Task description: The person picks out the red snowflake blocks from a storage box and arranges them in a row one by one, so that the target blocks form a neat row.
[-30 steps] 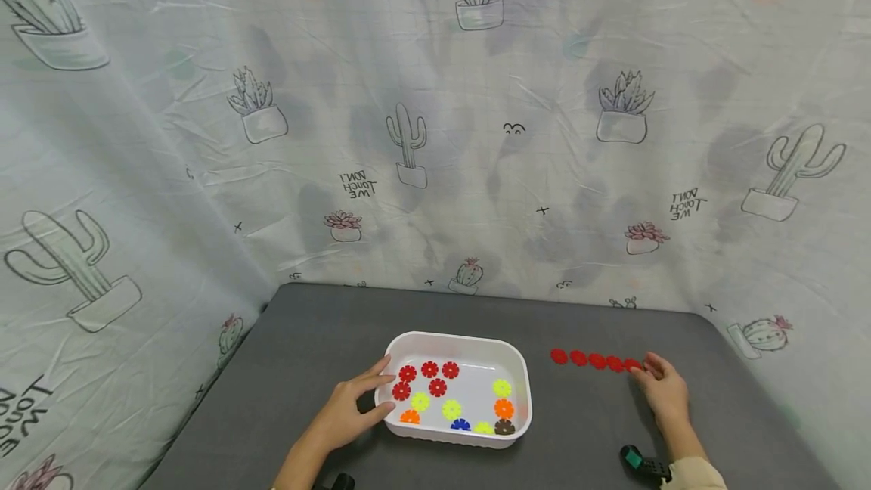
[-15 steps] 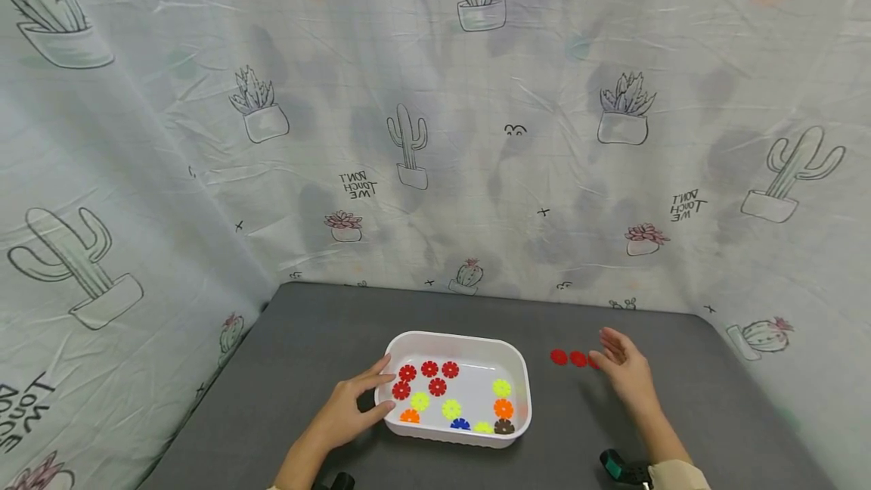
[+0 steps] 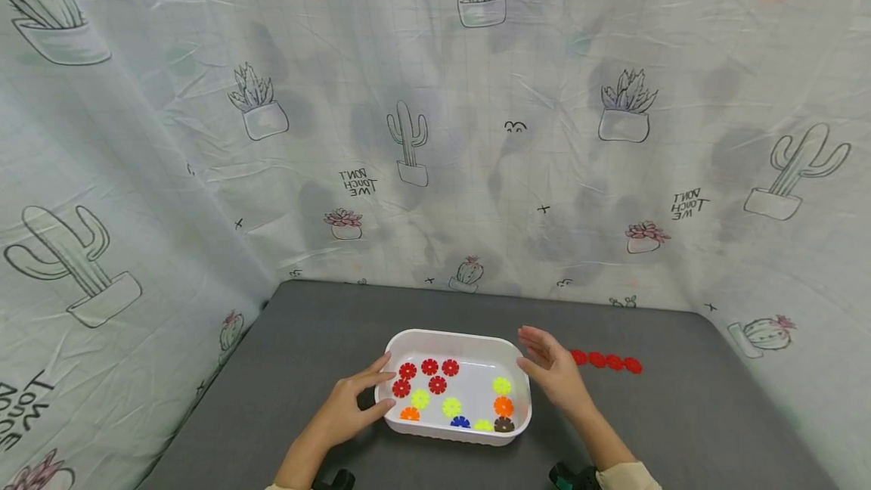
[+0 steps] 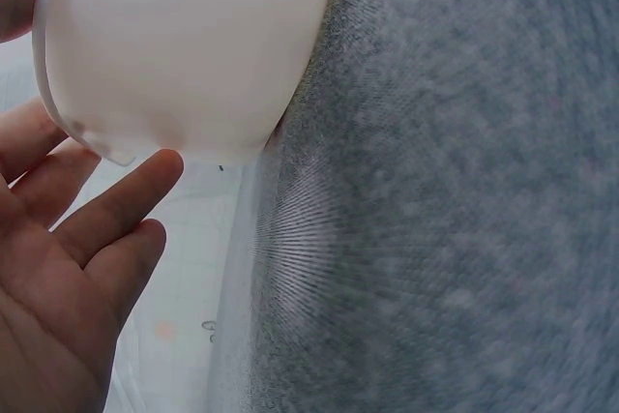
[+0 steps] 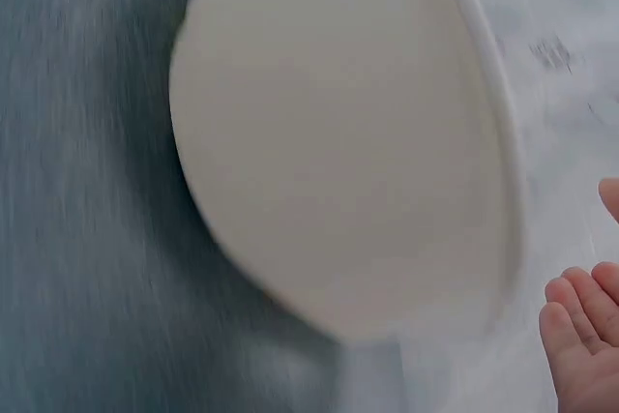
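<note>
White plastic tray (image 3: 452, 434) touched by spread left hand (image 3: 345, 408); right hand (image 3: 559, 380) parted, seemingly empty. If knocked rightmost-hand first, round red plastic discs (image 3: 429, 366) could be shifted.

Head view's lit pretty evenly, soft shadows cast on the bench (image 3: 327, 317). Right wrist shot's badly smeared, tray (image 5: 338, 142) included, and the backdrop (image 4: 179, 278) is kinda washed out in the left wrist one.
</note>
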The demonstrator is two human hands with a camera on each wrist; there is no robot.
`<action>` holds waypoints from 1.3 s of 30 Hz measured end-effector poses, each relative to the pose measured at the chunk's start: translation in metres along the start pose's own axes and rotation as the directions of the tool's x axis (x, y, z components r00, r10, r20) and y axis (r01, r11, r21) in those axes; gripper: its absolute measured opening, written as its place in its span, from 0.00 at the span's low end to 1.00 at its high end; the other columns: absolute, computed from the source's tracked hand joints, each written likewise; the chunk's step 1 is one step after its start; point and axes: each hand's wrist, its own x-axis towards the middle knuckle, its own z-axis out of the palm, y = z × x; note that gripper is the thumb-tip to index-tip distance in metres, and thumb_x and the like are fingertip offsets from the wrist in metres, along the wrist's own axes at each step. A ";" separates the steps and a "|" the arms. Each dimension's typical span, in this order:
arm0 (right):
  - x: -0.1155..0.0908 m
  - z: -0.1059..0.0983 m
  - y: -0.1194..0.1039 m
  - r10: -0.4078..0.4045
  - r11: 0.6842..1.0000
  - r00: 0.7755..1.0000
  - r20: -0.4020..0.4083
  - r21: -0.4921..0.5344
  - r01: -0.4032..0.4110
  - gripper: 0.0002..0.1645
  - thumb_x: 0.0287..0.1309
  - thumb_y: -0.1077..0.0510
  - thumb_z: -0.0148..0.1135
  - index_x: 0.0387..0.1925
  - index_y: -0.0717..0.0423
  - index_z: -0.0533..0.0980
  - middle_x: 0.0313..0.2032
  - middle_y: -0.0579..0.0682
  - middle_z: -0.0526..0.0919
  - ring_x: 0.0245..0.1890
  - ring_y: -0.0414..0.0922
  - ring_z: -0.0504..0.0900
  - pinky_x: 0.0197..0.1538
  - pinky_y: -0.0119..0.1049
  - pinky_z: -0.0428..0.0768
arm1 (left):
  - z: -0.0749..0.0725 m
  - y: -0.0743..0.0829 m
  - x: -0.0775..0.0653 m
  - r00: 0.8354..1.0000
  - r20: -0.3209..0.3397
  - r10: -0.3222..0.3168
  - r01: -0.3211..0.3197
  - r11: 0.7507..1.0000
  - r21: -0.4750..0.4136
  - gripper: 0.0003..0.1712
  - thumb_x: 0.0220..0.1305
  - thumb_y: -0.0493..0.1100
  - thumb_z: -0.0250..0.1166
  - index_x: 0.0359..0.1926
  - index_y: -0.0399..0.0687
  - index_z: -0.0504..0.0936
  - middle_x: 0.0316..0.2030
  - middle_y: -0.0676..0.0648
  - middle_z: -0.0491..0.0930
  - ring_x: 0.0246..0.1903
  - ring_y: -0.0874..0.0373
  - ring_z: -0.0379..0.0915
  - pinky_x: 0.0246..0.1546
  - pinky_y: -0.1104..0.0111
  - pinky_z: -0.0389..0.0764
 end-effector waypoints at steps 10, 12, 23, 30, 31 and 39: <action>0.011 0.051 -0.013 0.010 0.998 0.992 0.129 0.056 -0.018 0.30 0.56 0.60 0.66 0.59 0.61 0.69 0.59 0.60 0.74 0.60 0.54 0.73 0.63 0.48 0.68 | 0.001 -0.002 -0.001 1.000 -0.004 0.004 -0.004 1.000 0.000 0.25 0.57 0.52 0.68 0.54 0.47 0.81 0.66 0.50 0.68 0.63 0.50 0.67 0.58 0.46 0.70; 0.013 0.060 -0.014 0.017 0.998 0.989 0.148 0.061 -0.027 0.29 0.56 0.59 0.66 0.59 0.60 0.70 0.59 0.59 0.74 0.60 0.54 0.73 0.63 0.47 0.69 | 0.002 -0.003 -0.001 1.000 -0.003 0.009 -0.009 1.000 0.004 0.26 0.57 0.52 0.68 0.54 0.47 0.81 0.66 0.50 0.68 0.63 0.50 0.67 0.58 0.47 0.71; 0.027 0.094 -0.024 0.014 0.993 0.958 0.286 0.109 -0.047 0.27 0.57 0.65 0.62 0.59 0.65 0.69 0.58 0.65 0.73 0.60 0.58 0.72 0.63 0.52 0.68 | 0.004 -0.003 -0.003 1.000 -0.003 0.014 -0.014 1.000 0.003 0.25 0.57 0.53 0.67 0.54 0.47 0.81 0.66 0.50 0.68 0.62 0.51 0.68 0.58 0.48 0.71; 0.028 0.101 -0.022 0.094 0.992 0.912 0.399 0.041 -0.120 0.24 0.59 0.66 0.59 0.58 0.68 0.71 0.57 0.65 0.75 0.58 0.61 0.73 0.62 0.54 0.69 | 0.004 -0.003 -0.004 1.000 0.002 0.009 -0.009 1.000 -0.003 0.26 0.57 0.53 0.67 0.55 0.47 0.81 0.66 0.50 0.68 0.63 0.50 0.68 0.58 0.47 0.71; 0.029 0.103 -0.016 0.104 0.992 0.909 0.404 0.022 -0.123 0.24 0.59 0.65 0.59 0.57 0.66 0.71 0.56 0.64 0.76 0.58 0.60 0.74 0.62 0.53 0.70 | 0.004 -0.004 -0.004 1.000 -0.003 0.017 -0.017 1.000 -0.005 0.26 0.57 0.52 0.68 0.55 0.47 0.81 0.66 0.50 0.68 0.62 0.50 0.68 0.57 0.48 0.71; 0.030 0.112 -0.001 0.162 0.985 0.884 0.440 -0.119 -0.121 0.20 0.56 0.64 0.62 0.52 0.63 0.75 0.51 0.59 0.80 0.52 0.55 0.78 0.55 0.49 0.77 | 0.002 -0.008 -0.004 0.999 -0.015 0.051 -0.050 0.999 0.014 0.26 0.57 0.53 0.68 0.54 0.46 0.81 0.65 0.49 0.69 0.61 0.50 0.69 0.57 0.49 0.72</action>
